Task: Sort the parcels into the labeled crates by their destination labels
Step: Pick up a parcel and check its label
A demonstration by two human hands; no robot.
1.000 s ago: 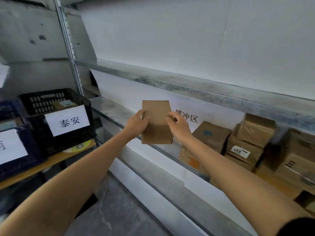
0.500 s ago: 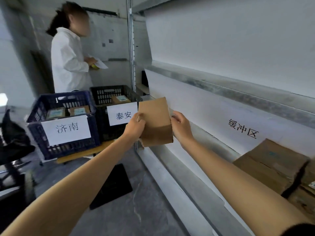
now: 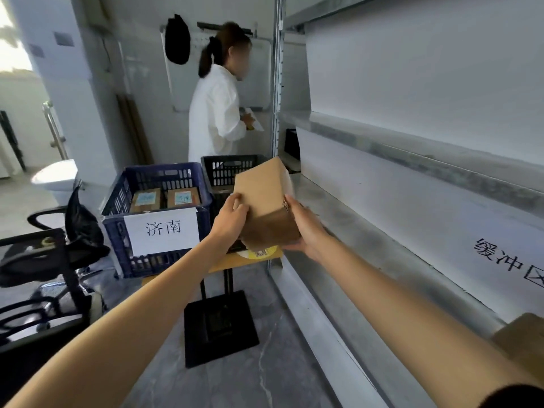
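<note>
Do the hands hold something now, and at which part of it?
Both hold one cardboard box: left hand on its left side, right hand on its right side.

a brown parcel (image 3: 263, 198), gripped between the left hand (image 3: 231, 217) and right hand (image 3: 306, 231), hangs in front of the black crate (image 3: 223, 169) and screens most of its open top. the blue crate (image 3: 114, 231) just beside it on the left is open above, with free room over the 2 parcels (image 3: 147, 199) lying flat inside. a metal shelf (image 3: 368, 240) hems in the right side, a person in white (image 3: 215, 119) stands behind the crates, and a black chair (image 3: 44, 260) crowds the floor at left.
</note>
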